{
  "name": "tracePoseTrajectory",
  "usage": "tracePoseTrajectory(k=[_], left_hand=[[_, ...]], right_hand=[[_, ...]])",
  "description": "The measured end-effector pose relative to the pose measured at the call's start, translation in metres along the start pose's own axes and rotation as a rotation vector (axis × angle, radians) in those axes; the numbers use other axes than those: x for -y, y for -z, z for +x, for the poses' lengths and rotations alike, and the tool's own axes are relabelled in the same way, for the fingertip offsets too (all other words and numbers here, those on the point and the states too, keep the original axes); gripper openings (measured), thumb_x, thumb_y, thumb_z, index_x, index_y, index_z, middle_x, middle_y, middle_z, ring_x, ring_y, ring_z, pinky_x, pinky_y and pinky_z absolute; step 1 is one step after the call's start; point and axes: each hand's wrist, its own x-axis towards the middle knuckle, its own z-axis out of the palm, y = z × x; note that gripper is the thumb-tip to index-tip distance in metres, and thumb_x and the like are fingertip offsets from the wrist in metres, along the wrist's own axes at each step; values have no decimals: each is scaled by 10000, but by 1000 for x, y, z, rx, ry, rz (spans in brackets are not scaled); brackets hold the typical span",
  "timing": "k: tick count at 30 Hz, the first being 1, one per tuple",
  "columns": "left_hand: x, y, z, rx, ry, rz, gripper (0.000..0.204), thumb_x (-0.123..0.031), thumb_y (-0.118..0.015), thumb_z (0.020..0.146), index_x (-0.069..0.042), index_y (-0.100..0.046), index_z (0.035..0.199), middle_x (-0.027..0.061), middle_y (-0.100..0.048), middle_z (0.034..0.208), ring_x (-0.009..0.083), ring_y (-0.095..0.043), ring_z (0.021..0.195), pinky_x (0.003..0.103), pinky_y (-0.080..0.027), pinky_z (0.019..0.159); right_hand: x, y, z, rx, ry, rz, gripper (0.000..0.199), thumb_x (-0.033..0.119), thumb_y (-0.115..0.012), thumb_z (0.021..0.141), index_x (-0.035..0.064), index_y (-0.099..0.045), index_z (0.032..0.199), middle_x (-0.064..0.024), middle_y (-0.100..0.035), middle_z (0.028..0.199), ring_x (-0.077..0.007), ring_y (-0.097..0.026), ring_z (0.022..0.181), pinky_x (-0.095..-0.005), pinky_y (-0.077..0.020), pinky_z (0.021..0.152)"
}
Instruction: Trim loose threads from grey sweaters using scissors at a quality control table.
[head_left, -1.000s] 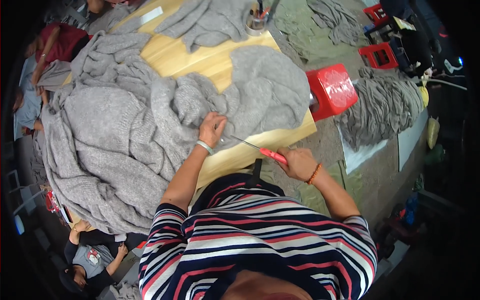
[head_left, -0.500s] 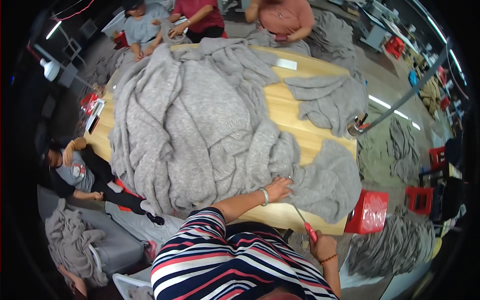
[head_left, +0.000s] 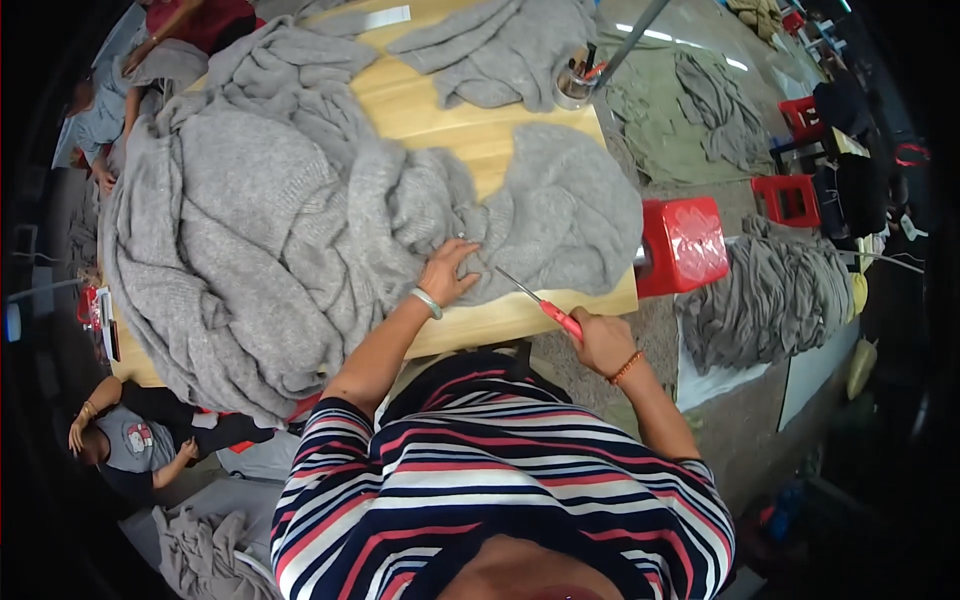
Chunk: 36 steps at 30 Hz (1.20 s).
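Observation:
A grey knitted sweater [head_left: 565, 220] lies spread on the near right of the wooden table, joined or touching a large heap of the same knit [head_left: 270, 190] on its left. My left hand [head_left: 452, 272] rests on the knit near the table's front edge, its fingers apart. Closed around a red handle is my right hand [head_left: 605, 345], just off the front edge. The handle belongs to a slim tool [head_left: 560, 319] with a thin metal shaft, whose tip meets the sweater's lower edge close to my left fingers. The tip's exact shape is too small to tell.
Another grey knit piece [head_left: 510, 50] lies on the table's far side, beside a clear cup of tools [head_left: 575, 85]. A red stool [head_left: 685, 245] stands against the right edge, with piled knits [head_left: 770, 305] beyond. A person [head_left: 130, 440] sits at the left; others work at the far left.
The whole view has turned and shifted, so the table sits further left and up. My right hand has brought the tool's tip up to the sweater's edge. My left hand stays on the knit.

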Motion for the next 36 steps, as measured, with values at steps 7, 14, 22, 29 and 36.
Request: tracePoseTrajectory(k=[7, 14, 22, 29, 36], left_hand=[[11, -23, 1, -12, 185, -15, 495, -77, -741, 759, -111, -593, 1230, 104, -591, 859, 254, -610, 768, 355, -502, 687], [1, -8, 19, -99, 560, -33, 498, -133, -719, 788, -21, -563, 1248, 126, -631, 683, 228, -616, 624, 353, -503, 638], [0, -8, 17, -47, 474, 9, 226, -229, -698, 820, -42, -715, 947, 160, -679, 815, 303, -652, 734, 410, -509, 683], [-72, -19, -2, 41, 90, 633, 795, -505, -772, 665, -147, -520, 1328, 207, -462, 1334, 374, -431, 1223, 537, -328, 959], [-10, -46, 48, 320, 323, 559, 689, -278, -782, 662, -174, -559, 1306, 221, -533, 1292, 401, -545, 1137, 506, -447, 920]], right_hand=[[-9, 15, 1, 93, 129, 29, 221, 268, -605, 886, 60, -575, 954, -204, -647, 710, -389, -656, 693, -484, -503, 626], [-22, 33, 2, -16, 131, 60, 200, 246, -605, 864, 53, -561, 899, -188, -646, 689, -370, -661, 679, -469, -505, 613], [-19, 31, 14, 151, 197, 2, 252, 298, -608, 871, 60, -584, 951, -201, -662, 754, -382, -664, 749, -474, -510, 659], [-44, 34, 18, -23, 81, 62, 232, 276, -616, 867, 81, -595, 990, -179, -666, 777, -372, -661, 755, -469, -514, 673], [-50, 40, 22, -86, -15, 6, 189, 247, -621, 846, 95, -592, 955, -173, -655, 728, -364, -660, 707, -470, -519, 638]])
